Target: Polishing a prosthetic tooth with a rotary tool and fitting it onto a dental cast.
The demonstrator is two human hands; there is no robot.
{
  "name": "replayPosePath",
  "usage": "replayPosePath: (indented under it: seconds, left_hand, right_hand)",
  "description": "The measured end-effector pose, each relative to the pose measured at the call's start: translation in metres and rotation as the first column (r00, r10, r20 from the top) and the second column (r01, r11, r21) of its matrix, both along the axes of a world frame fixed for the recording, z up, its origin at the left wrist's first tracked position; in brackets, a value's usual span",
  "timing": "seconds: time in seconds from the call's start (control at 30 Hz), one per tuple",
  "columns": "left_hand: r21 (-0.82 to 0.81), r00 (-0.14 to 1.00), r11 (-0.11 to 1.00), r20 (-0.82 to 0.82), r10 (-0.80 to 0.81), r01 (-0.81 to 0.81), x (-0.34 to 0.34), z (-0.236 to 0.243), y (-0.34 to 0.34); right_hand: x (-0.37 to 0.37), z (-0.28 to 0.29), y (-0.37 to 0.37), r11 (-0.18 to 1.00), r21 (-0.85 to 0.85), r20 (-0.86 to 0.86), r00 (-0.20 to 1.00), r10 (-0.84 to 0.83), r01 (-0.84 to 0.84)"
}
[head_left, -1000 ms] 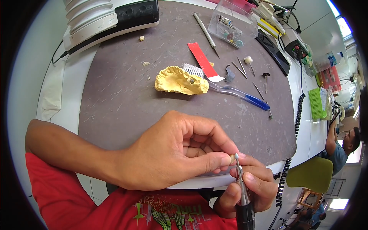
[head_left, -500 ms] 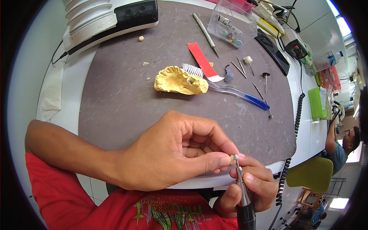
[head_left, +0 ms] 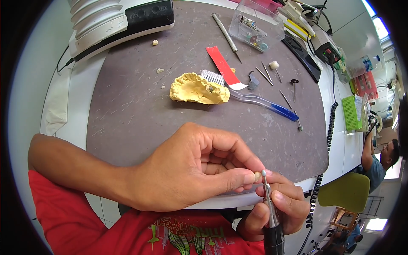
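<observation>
My left hand (head_left: 199, 168) pinches a small tooth-coloured dental crown (head_left: 257, 177) between thumb and forefinger. Wrapped in the fingers of my right hand (head_left: 284, 202) is a rotary handpiece (head_left: 272, 219), held like a pen with its tip upward. Its pale, pointed polishing bit (head_left: 264, 173) stands just beside the crown, with a very narrow gap at most. Beyond my hands a yellow plaster dental model (head_left: 199, 89) lies on the grey-brown mat (head_left: 140, 127). Against the model rests a toothbrush (head_left: 272, 107) with a clear and blue handle.
A red strip (head_left: 223, 63) lies over the toothbrush. Several loose burs (head_left: 264, 76) and a metal probe (head_left: 226, 36) are scattered beyond. Farther back are a clear box of bits (head_left: 257, 32) and a ribbed suction hose (head_left: 97, 17). A coiled cord (head_left: 332, 127) runs at right, near a seated person (head_left: 376, 165).
The bit has shifted slightly right, away from the crown, along with my right hand. My left hand keeps its pinch, and the things on the mat look the same.
</observation>
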State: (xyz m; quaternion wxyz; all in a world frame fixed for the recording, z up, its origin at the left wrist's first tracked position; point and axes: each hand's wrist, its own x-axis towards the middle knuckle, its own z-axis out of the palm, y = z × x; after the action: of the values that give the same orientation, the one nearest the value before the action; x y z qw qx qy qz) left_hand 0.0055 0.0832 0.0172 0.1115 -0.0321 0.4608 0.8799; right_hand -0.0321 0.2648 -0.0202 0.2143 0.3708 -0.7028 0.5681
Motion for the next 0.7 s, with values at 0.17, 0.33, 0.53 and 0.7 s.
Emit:
replayPosePath:
  seconds: [0.17,0.33,0.53,0.7]
  left_hand:
    - [0.0,1.0,1.0,-0.014,0.005,-0.005,0.0004,-0.0003,0.0007]
    - [-0.021,1.0,1.0,-0.014,-0.001,0.001,0.0003,0.0012,-0.0001]
    - [-0.026,1.0,1.0,-0.009,-0.004,0.003,0.0004,0.0011,0.0]
    - [-0.043,1.0,0.999,-0.017,-0.008,0.007,-0.0004,0.0005,-0.0003]
  right_hand:
    - [0.0003,-0.0002,0.0007,1.0,0.009,-0.002,1.0,0.012,-0.012]
    - [0.0011,0.0009,0.0,1.0,0.022,-0.012,1.0,0.017,-0.017]
    - [0.0002,0.0007,0.002,0.999,0.025,-0.009,0.999,0.038,-0.038]
    - [0.0028,0.0,-0.001,1.0,-0.004,0.019,1.0,0.006,-0.006]
